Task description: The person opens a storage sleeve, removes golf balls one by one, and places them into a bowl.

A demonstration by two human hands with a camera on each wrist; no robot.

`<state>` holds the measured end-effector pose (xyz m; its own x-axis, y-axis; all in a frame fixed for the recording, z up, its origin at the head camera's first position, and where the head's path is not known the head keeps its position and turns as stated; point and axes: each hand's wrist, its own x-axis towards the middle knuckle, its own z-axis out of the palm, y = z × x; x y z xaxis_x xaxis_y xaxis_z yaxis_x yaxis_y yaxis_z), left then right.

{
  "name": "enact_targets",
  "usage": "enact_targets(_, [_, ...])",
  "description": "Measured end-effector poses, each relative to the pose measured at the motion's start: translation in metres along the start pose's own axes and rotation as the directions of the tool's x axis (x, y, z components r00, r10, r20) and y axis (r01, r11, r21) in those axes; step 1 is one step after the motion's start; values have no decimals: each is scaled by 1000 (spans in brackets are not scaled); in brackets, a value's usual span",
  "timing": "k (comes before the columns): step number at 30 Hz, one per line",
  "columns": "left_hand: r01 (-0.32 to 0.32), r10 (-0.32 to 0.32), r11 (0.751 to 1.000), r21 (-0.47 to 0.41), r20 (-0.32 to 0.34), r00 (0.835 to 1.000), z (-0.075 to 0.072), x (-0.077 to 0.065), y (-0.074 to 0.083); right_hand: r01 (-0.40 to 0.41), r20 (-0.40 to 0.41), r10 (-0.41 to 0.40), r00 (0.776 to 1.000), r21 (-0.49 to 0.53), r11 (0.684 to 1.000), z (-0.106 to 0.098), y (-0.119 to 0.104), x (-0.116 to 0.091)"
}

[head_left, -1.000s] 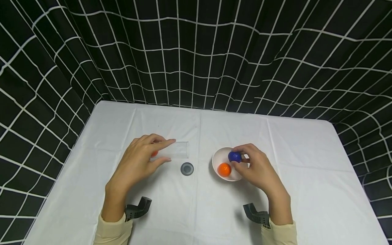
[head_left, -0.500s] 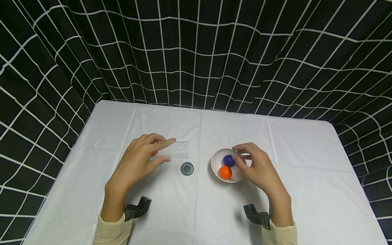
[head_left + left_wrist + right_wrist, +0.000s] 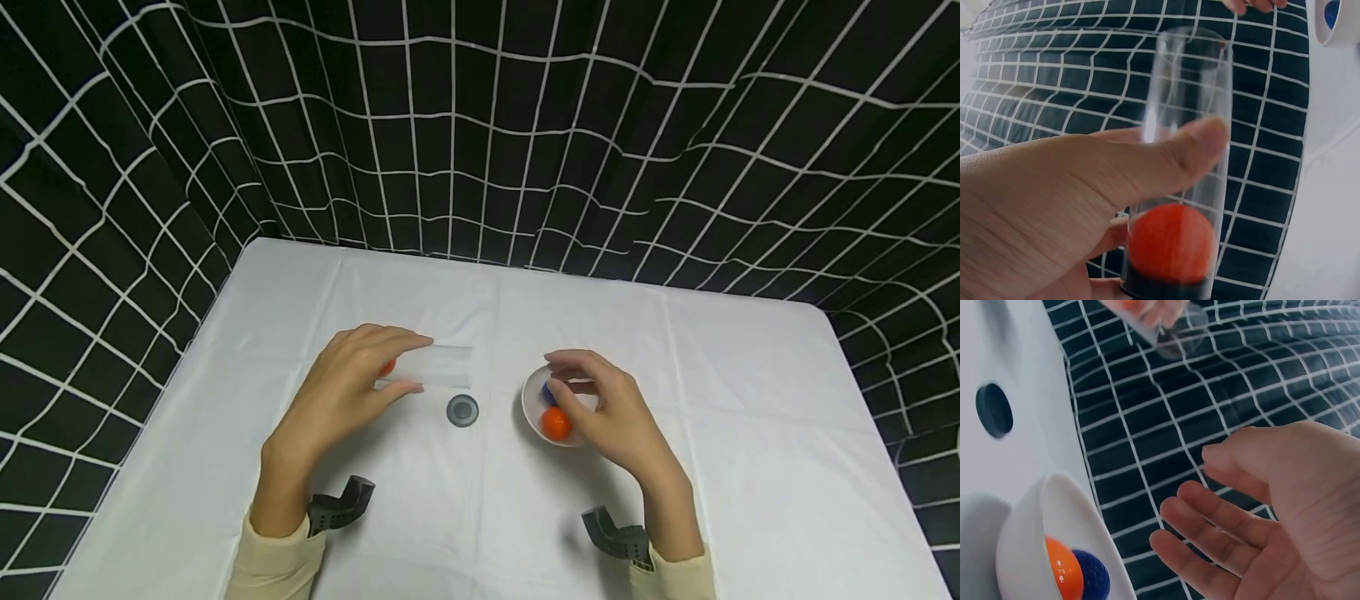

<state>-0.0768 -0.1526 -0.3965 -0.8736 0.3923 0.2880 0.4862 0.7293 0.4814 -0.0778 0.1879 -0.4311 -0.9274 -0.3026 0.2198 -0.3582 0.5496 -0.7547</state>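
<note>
My left hand (image 3: 348, 375) grips a clear plastic tube (image 3: 1191, 81), thumb on one side and fingers round the other. An orange-red ball (image 3: 1172, 244) sits at the bottom of the tube, above its dark base. My right hand (image 3: 607, 408) is over the white bowl (image 3: 531, 408), fingers apart with nothing between them. Inside the bowl an orange ball (image 3: 557, 423) and a dark blue ball (image 3: 1092, 575) lie side by side; in the head view the right hand partly covers the blue one.
A round grey lid (image 3: 462, 410) lies on the white-covered table (image 3: 465, 517) between the tube and the bowl. Black cloth with a white net (image 3: 480, 125) hangs behind the table and along its sides. Dark camera mounts (image 3: 341, 504) are strapped to both wrists.
The right hand has let go of the blue ball, which now lies in the bowl beside the orange one. That hand has risen a little, shifting left. The left hand keeps its hold.
</note>
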Motion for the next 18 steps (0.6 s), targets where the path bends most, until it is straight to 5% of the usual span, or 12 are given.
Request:
enact_targets(10, [-13, 10, 997, 78, 40, 999, -2, 3, 7, -46, 54, 37, 998, 164, 985, 19, -13, 7])
enact_targets(18, [-66, 68, 988, 137, -8, 998, 0, 2, 11, -131, 43, 124, 991, 422, 897, 37, -20, 11])
